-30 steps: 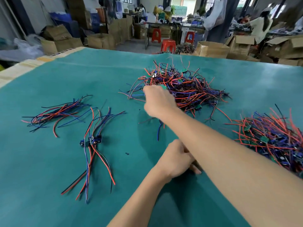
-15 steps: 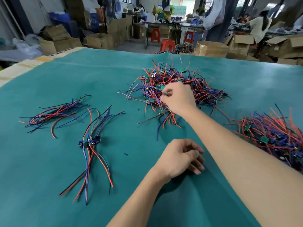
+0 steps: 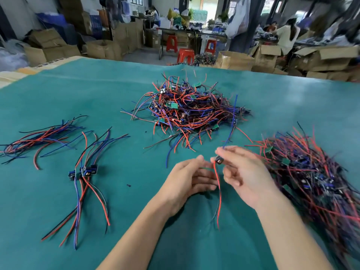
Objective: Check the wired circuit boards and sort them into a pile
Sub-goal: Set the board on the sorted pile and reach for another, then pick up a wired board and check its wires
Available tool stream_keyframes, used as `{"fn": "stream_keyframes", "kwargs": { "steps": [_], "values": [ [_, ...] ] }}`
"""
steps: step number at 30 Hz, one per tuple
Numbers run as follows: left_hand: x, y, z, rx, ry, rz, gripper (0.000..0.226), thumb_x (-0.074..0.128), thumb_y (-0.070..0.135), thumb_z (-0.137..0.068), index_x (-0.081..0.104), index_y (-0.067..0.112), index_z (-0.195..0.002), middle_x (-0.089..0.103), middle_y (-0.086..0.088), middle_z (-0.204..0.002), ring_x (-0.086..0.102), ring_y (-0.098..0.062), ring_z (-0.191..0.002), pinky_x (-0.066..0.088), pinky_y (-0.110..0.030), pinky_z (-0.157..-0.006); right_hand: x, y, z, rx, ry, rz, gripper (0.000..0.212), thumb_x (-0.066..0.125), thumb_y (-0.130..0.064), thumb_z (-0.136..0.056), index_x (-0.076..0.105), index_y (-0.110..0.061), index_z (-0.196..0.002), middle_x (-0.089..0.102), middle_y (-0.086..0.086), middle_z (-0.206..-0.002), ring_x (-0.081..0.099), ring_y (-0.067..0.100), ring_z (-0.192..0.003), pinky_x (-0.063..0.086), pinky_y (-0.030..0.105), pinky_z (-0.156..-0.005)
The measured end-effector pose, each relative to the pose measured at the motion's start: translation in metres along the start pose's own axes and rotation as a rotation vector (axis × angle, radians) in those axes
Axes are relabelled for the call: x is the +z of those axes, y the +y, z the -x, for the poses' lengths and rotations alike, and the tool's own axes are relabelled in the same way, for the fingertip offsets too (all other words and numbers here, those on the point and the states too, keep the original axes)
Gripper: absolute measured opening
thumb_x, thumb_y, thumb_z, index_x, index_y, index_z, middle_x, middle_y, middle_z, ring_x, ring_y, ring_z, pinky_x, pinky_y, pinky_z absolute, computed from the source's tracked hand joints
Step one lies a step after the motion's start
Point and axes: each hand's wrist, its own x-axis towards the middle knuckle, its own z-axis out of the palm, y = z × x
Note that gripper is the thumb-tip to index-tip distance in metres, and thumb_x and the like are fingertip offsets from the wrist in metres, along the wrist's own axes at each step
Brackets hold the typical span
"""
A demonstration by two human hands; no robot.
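My right hand (image 3: 245, 176) pinches a small wired circuit board (image 3: 219, 160) above the teal table; its red wire hangs down and its blue wire rises toward the middle heap. My left hand (image 3: 188, 179) is beside it, fingers loosely curved toward the red wire, with nothing gripped. A big tangled heap of wired boards (image 3: 187, 110) lies behind the hands. A second heap of wired boards (image 3: 307, 172) spreads at the right. A small laid-out group of boards (image 3: 85, 171) with long wires sits at the left.
A loose bundle of red, blue and black wires (image 3: 41, 139) lies at the far left. The teal cloth (image 3: 58, 94) covers the table. Cardboard boxes (image 3: 233, 60), red stools and seated people are beyond the far edge.
My right hand has pulled back from the middle heap toward me, bringing one wired board with it. My left hand has lifted off the table and opened toward the board.
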Motion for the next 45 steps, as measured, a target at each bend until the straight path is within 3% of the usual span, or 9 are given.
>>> {"fn": "stream_keyframes", "kwargs": {
  "steps": [4, 11, 16, 22, 29, 32, 36, 41, 45],
  "values": [
    [-0.003, -0.004, 0.003, 0.014, -0.076, -0.024, 0.036, 0.057, 0.025, -0.100, 0.061, -0.007, -0.114, 0.071, -0.025, -0.105, 0.068, -0.029, -0.094, 0.057, -0.034, -0.090, 0.004, 0.027, -0.005, -0.106, 0.123, 0.092, 0.017, 0.082, -0.010, -0.079, 0.075, -0.014, -0.064, 0.064, 0.003, -0.061, 0.037, 0.009, -0.035, 0.020, 0.014, -0.036],
    [-0.005, -0.005, 0.006, 0.024, -0.055, -0.118, 0.008, 0.062, 0.009, -0.096, 0.065, 0.003, -0.091, 0.063, -0.007, -0.076, 0.049, -0.009, -0.053, 0.047, -0.020, -0.053, -0.002, 0.029, -0.009, -0.080, 0.119, 0.081, 0.016, 0.086, -0.008, -0.074, 0.074, -0.008, -0.063, 0.058, 0.012, -0.062, 0.040, 0.015, -0.042, 0.028, 0.022, -0.038],
    [-0.006, -0.002, 0.007, 0.027, -0.073, -0.174, 0.020, 0.059, 0.009, -0.097, 0.063, 0.010, -0.077, 0.052, -0.007, -0.068, 0.026, -0.008, -0.043, 0.026, -0.019, -0.042, -0.011, 0.024, -0.009, -0.035, -0.020, 0.079, 0.007, 0.077, -0.004, -0.086, 0.070, -0.002, -0.087, 0.063, 0.003, -0.063, 0.055, 0.011, -0.048, 0.042, 0.020, -0.042],
    [-0.006, -0.005, 0.007, 0.060, -0.065, -0.307, 0.025, 0.063, 0.028, -0.097, 0.057, 0.012, -0.079, 0.029, 0.005, -0.059, 0.016, -0.010, -0.046, 0.020, -0.019, -0.040, -0.016, 0.023, -0.009, -0.122, -0.121, 0.232, 0.006, 0.070, 0.000, -0.091, 0.068, -0.004, -0.094, 0.069, 0.013, -0.074, 0.056, 0.016, -0.053, 0.043, 0.022, -0.046],
    [-0.008, -0.004, 0.008, 0.049, -0.127, -0.353, 0.025, 0.064, 0.036, -0.095, 0.067, 0.013, -0.085, 0.025, 0.006, -0.058, 0.014, -0.011, -0.048, 0.014, -0.022, -0.041, -0.024, 0.018, -0.012, -0.054, -0.246, -0.156, 0.047, 0.070, -0.004, -0.079, 0.062, 0.000, -0.125, 0.076, 0.019, -0.100, 0.055, 0.010, -0.064, 0.049, 0.018, -0.060],
    [-0.008, -0.004, 0.007, 0.063, -0.107, -0.280, 0.027, 0.064, 0.036, -0.093, 0.064, 0.010, -0.088, 0.026, 0.004, -0.059, 0.014, -0.010, -0.046, 0.015, -0.019, -0.040, -0.022, 0.022, -0.012, -0.009, -0.262, -0.128, 0.049, 0.071, -0.008, -0.075, 0.065, -0.001, -0.122, 0.076, 0.016, -0.111, 0.063, 0.009, -0.075, 0.051, 0.019, -0.068],
    [-0.007, -0.004, 0.008, 0.074, -0.099, -0.243, 0.036, 0.059, 0.031, -0.099, 0.055, 0.025, -0.063, 0.028, 0.006, -0.057, 0.014, -0.008, -0.043, 0.016, -0.018, -0.038, -0.014, 0.028, -0.011, 0.066, -0.254, -0.140, 0.030, 0.076, -0.014, -0.071, 0.080, -0.008, -0.100, 0.078, 0.010, -0.100, 0.069, 0.013, -0.082, 0.052, 0.023, -0.076],
    [-0.005, -0.002, 0.009, 0.059, -0.070, -0.255, 0.032, 0.061, 0.029, -0.098, 0.053, 0.020, -0.068, 0.028, 0.006, -0.055, 0.015, -0.009, -0.044, 0.017, -0.018, -0.038, -0.009, 0.028, -0.008, 0.011, -0.099, 0.007, 0.008, 0.077, -0.013, -0.083, 0.079, -0.005, -0.084, 0.071, 0.009, -0.076, 0.064, 0.016, -0.061, 0.041, 0.021, -0.050],
    [-0.006, -0.002, 0.009, 0.045, -0.068, -0.309, 0.021, 0.060, 0.024, -0.097, 0.056, 0.008, -0.083, 0.025, 0.005, -0.056, 0.015, -0.011, -0.045, 0.017, -0.019, -0.039, -0.004, 0.034, -0.010, -0.138, 0.140, 0.290, 0.017, 0.072, -0.012, -0.091, 0.072, -0.004, -0.075, 0.068, 0.005, -0.064, 0.064, 0.017, -0.054, 0.040, 0.024, -0.042]
  ]
}}
